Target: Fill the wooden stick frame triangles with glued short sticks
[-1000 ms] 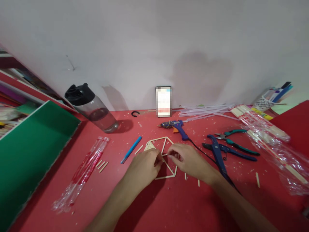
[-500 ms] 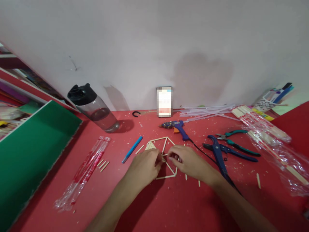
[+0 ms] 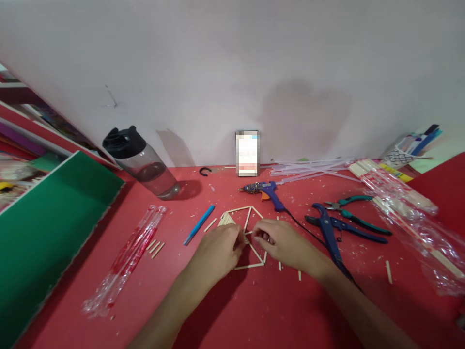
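Observation:
A flat wheel-like frame of thin wooden sticks [image 3: 250,266] lies in the middle of the table, with spokes meeting near its centre. One wedge on its upper left is filled with sticks laid side by side [image 3: 226,219]. My left hand [image 3: 223,245] rests over the frame's left side, its fingers closed and pinched near the centre. From the right, my right hand [image 3: 278,243] reaches over the other side, fingers curled together close to a spoke. Whatever lies between the fingertips of either hand is hidden or too small to name.
Behind the frame lies a blue glue gun [image 3: 267,190]; a phone [image 3: 247,153] leans on the wall. Cutters [image 3: 329,230] and green-handled pliers [image 3: 358,218] lie right. A blue pen [image 3: 199,225], a water bottle [image 3: 145,167] and plastic wrappers [image 3: 125,259] are left.

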The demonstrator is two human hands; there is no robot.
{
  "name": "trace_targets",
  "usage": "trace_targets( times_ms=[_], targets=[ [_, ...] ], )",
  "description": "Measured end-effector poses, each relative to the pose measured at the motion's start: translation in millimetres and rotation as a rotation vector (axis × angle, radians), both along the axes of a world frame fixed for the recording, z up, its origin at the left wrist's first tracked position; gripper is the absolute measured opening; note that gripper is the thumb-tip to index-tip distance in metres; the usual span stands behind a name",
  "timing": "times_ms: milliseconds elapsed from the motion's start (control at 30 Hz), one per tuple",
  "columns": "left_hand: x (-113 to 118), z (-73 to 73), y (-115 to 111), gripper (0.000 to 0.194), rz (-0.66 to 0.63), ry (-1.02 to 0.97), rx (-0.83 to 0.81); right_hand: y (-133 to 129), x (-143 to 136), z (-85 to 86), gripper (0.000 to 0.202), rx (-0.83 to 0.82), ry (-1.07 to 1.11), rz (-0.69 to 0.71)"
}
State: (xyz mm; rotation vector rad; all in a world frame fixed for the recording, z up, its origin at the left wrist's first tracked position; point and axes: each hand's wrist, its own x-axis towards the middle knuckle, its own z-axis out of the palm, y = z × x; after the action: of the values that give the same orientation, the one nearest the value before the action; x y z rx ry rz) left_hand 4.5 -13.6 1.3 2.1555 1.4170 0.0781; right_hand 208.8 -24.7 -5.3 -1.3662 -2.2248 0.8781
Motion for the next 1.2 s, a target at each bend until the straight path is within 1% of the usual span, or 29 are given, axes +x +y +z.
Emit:
trace_targets(
  times_ms=[100,233,367,500,667,800,900,1000,1200],
  targets=[
    [0.6,0.9,-0.3,0.015,-0.021,-0.009,0.004,-0.2,-0.4,1.5,0.016,-0.003,-0.012,-0.005],
    [-4.0,9.9,3.6,0.009,0.005,-0.013,-0.022,-1.2,0.7,1.4,0.013,0.014,-0.005,0.017],
    [-17.4,17.2,11.9,0.009,0.014,-0.08,-0.076,-4.1,-1.5,-3.9,0.01,0.109,0.013,0.036],
    [-26.7,13.2,16.7,0.014,-0.007,-0.055,-0.098,-9.0,-10.6,-11.8,0.009,0.229,-0.003,0.003],
    [-26.1,7.0,16.8,0.007,-0.027,-0.103,-0.1,-13.0,-17.8,-18.0,0.015,0.323,-0.161,0.074],
    [-25.0,5.7,15.5,0.012,-0.038,-0.108,-0.076,-13.7,-17.5,-20.6,0.015,0.368,-0.217,0.103],
    [-23.3,4.8,14.6,0.01,-0.033,-0.084,-0.046,-13.5,-17.3,-21.9,0.015,0.387,-0.25,0.132],
    [-21.4,4.7,14.1,0.008,-0.016,-0.089,-0.052,-13.1,-18.1,-22.8,0.016,0.416,-0.285,0.15],
    [-21.3,5.9,14.0,0.011,-0.013,-0.099,-0.049,-13.9,-20.0,-23.6,0.019,0.466,-0.282,0.121]
  ],
)
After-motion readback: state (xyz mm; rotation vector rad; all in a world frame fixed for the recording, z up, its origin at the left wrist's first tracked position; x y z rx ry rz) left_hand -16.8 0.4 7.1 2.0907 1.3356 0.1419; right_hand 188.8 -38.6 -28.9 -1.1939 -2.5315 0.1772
